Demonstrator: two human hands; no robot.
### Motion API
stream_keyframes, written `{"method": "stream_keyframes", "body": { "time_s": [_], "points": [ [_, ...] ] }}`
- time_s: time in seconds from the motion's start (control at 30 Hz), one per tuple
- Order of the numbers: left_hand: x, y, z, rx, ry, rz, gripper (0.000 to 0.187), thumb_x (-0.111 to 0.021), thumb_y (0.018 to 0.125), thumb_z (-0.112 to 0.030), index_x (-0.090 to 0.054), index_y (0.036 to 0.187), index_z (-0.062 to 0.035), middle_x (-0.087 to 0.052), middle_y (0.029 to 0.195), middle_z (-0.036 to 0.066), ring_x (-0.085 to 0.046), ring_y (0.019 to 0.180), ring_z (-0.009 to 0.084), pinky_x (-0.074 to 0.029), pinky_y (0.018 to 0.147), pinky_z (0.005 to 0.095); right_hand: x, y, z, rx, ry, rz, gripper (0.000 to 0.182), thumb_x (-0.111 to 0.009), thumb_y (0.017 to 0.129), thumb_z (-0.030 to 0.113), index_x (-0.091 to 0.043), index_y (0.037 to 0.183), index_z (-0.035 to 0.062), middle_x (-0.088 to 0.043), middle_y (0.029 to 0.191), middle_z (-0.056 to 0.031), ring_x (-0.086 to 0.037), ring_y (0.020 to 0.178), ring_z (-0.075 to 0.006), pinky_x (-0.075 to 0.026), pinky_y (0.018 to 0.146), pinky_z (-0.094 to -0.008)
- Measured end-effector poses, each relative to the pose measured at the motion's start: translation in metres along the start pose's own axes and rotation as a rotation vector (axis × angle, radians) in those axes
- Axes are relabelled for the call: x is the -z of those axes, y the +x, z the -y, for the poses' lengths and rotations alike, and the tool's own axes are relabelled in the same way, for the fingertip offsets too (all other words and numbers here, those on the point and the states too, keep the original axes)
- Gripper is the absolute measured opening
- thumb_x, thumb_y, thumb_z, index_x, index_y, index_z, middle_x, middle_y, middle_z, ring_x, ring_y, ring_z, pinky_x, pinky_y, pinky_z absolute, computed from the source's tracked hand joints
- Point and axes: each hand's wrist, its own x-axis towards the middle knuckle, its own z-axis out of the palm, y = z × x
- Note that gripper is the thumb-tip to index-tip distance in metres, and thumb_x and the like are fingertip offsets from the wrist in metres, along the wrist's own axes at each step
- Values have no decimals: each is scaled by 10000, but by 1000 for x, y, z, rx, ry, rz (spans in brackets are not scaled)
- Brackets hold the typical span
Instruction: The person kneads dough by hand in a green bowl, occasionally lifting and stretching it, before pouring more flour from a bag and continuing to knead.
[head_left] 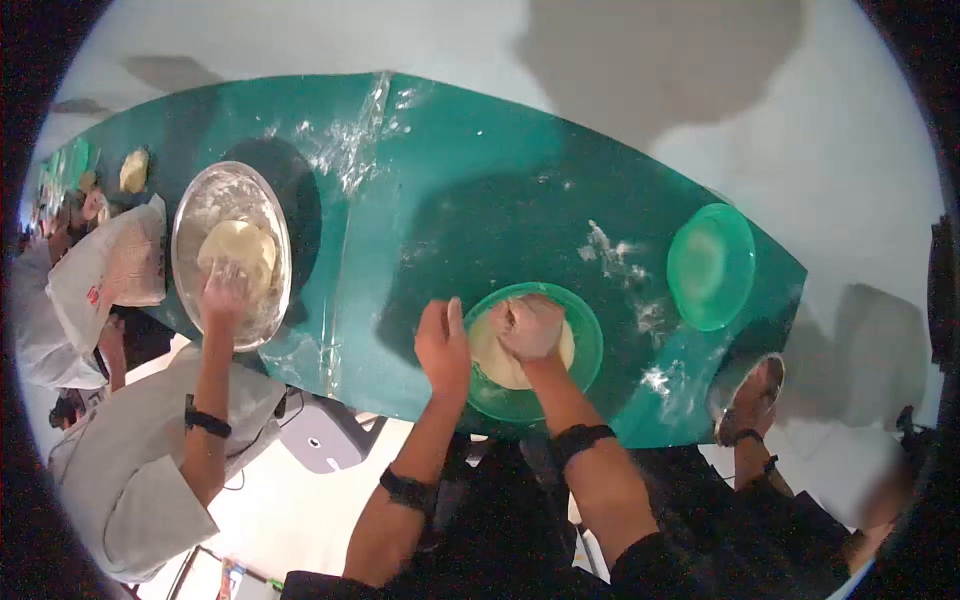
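Note:
In front of me on the table stands a green plastic bowl point(590, 375) with pale dough point(495, 360) inside. My right hand point(530, 325) is over the dough with its fingers curled into a fist and pressed onto it; the underside of the fist is hidden. Beside the bowl's left rim is my left hand point(443, 345), thumb raised and apart from the fingers, with nothing seen in it. Black bands circle both my forearms.
A second green bowl point(740, 290) sits at the right. To the left, a person's hand point(225, 295) works dough point(245, 245) in a metal bowl point(185, 245). Another person's hand point(755, 400) is in a metal bowl at the right edge. Flour marks the green table point(480, 200).

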Motion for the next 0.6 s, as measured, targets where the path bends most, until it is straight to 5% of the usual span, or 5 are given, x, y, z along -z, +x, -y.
{"method": "stream_keyframes", "body": {
  "time_s": [0.17,0.2,0.3,0.5,0.6],
  "points": [
    [-5,-68,16,68,194,-33,225,-567,1057,-229,-505,1004,-20,-630,835,249,-624,796,489,-469,672,550,14,-3,26,-225,-12,101,156,-745,832,199,-677,788,66,-682,786,-133,-674,741,-345,-544,665,-460],
    [-1,-55,13,47,203,31,236,-571,1054,-244,-510,999,-23,-635,841,244,-627,796,491,-476,672,550,21,-2,33,-319,-32,164,152,-745,842,206,-702,835,61,-707,844,-146,-694,808,-352,-562,719,-463],
    [6,-27,9,-106,229,188,265,-586,1044,-294,-542,1012,-34,-658,865,229,-648,801,481,-501,666,545,52,-8,53,-110,-240,184,201,-736,877,229,-732,970,51,-718,1008,-174,-702,989,-337,-562,870,-447],
    [1,20,-2,-450,328,470,327,-622,1016,-390,-622,1125,-82,-709,939,191,-691,839,434,-552,693,518,117,-26,31,-415,366,436,212,-693,936,243,-727,1001,44,-714,1044,-180,-703,1025,-344,-540,857,-466],
    [-6,23,-4,-463,342,495,352,-659,986,-422,-642,1111,-93,-716,932,177,-694,845,418,-550,703,511,118,-26,26,-428,230,610,206,-641,972,226,-726,986,40,-710,981,-160,-700,928,-331,-531,809,-467]
  ]
}}
